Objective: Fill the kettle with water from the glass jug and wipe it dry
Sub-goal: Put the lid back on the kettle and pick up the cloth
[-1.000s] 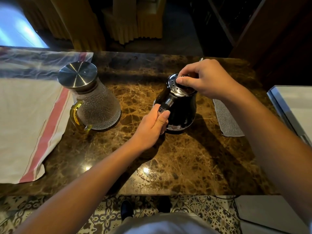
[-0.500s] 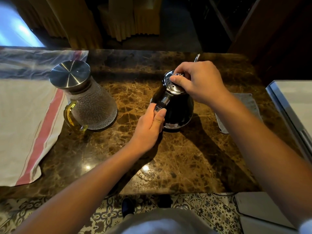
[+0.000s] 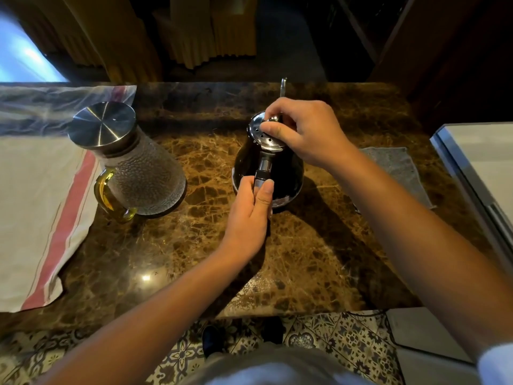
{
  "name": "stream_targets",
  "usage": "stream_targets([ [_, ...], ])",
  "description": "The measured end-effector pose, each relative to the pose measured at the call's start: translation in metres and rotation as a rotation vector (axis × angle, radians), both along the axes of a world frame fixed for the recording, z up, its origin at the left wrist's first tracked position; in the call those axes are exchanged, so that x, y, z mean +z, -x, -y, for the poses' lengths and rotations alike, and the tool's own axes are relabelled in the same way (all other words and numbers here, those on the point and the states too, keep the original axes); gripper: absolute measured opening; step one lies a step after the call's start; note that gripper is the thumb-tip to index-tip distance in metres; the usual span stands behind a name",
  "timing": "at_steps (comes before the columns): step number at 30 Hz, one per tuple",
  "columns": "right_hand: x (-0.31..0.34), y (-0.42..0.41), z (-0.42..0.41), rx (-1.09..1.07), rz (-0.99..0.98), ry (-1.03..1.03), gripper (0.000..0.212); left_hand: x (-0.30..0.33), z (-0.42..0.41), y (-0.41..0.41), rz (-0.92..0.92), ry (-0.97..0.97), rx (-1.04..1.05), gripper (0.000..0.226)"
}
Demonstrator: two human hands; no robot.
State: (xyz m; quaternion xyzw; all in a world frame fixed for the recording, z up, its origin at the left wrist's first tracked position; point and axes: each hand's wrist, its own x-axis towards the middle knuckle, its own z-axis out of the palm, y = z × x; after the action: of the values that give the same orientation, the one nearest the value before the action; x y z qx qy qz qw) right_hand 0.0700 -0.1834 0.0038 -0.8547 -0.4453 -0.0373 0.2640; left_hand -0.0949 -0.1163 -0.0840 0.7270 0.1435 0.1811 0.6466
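Note:
A black kettle (image 3: 288, 173) stands on the brown marble table (image 3: 319, 245), its thin spout pointing away from me. My left hand (image 3: 248, 215) grips the kettle's handle at its near side. My right hand (image 3: 302, 130) pinches the knob of the perforated steel lid (image 3: 259, 136), which sits on the kettle's mouth. A textured glass jug (image 3: 144, 173) with a steel lid and a yellowish handle stands to the kettle's left. A grey cloth (image 3: 399, 170) lies flat to the right, partly hidden by my right forearm.
A white towel with a red stripe (image 3: 33, 218) covers the table's left side. A white appliance or counter edge (image 3: 483, 173) stands at the right. Beyond the table's far edge are chairs with yellow covers. Patterned floor tiles show below the near edge.
The view has shifted slightly. My left hand keeps hold of the handle and my right hand stays on the lid's knob; the lid looks still seated.

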Motion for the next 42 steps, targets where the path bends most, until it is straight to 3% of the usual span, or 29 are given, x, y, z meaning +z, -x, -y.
stream_targets([
  [20,-0.003,-0.005,0.002,0.031,0.023,0.036,0.033,0.001,0.005,-0.001,-0.010,-0.024,0.024,0.038],
  [26,-0.005,-0.001,0.018,0.059,0.022,0.049,0.047,0.006,0.002,0.005,-0.019,-0.026,0.150,0.022],
  [32,-0.011,0.007,0.044,0.015,0.013,-0.053,0.046,0.013,0.001,0.012,-0.031,-0.216,0.236,0.026],
  [36,-0.011,0.012,0.081,-0.040,-0.082,-0.248,0.039,0.021,-0.003,0.027,0.128,-0.482,0.373,0.010],
  [42,-0.021,0.038,0.164,-0.211,0.032,-0.360,0.028,0.045,0.011,0.046,0.341,-0.681,0.161,0.004],
])
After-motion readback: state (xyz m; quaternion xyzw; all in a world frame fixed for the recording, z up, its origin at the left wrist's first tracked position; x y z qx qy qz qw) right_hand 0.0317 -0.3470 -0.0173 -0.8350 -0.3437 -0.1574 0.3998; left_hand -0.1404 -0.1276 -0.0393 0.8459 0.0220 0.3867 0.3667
